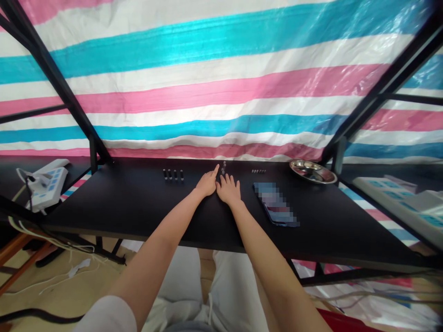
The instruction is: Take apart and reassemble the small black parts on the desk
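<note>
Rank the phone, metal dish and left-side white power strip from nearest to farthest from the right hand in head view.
1. Phone: right of the right hand.
2. Metal dish: farther right, toward the back.
3. White power strip: far left.

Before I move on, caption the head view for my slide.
Left hand and right hand beside small pieces on a black table, four dark cylinders to the left.

Worn on the head, the one camera looks forward and down across the nearby tabletop to the striped sheet.
</note>
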Demonstrator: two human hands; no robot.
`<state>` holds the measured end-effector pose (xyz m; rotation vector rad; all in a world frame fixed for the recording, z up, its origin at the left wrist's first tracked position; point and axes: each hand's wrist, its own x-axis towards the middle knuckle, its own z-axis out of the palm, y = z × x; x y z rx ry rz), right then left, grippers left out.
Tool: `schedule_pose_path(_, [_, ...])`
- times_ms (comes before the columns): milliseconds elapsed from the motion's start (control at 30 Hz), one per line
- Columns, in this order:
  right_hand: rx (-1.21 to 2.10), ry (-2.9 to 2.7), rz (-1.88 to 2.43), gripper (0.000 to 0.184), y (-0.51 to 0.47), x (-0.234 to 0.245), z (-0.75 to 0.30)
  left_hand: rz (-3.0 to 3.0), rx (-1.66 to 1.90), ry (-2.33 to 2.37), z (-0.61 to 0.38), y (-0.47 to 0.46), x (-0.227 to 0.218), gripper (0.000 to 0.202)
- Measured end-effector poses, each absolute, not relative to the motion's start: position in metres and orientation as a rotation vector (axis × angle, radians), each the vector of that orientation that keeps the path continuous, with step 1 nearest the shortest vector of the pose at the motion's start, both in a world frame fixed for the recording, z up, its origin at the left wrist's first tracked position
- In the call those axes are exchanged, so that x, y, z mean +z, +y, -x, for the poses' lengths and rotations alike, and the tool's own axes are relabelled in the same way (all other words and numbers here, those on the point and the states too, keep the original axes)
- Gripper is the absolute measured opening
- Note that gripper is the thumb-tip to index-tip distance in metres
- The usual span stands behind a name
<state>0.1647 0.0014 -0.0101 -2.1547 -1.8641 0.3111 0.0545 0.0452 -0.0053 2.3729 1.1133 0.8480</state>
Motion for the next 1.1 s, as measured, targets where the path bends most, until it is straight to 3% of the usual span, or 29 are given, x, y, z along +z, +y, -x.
schedule_pose_path(267, [0.292,-1.881,2.195,0.059,0.006,-0.010,-0.167,-2.596,0.549,1.385,-0.062,0.057,-0.002,0.065])
schedule_pose_path(633, [0.283,-1.877,2.219,0.058,0.019,-0.007,-0.168,-2.623,0.659,1.625,-0.063,0.048,0.006,0.020])
schedule_pose_path(1100, [0.231,-1.900,2.059,0.052,0.014,-0.015,-0.170,-2.156,1.294,1.375,-0.032,0.020,-0.004,0.009])
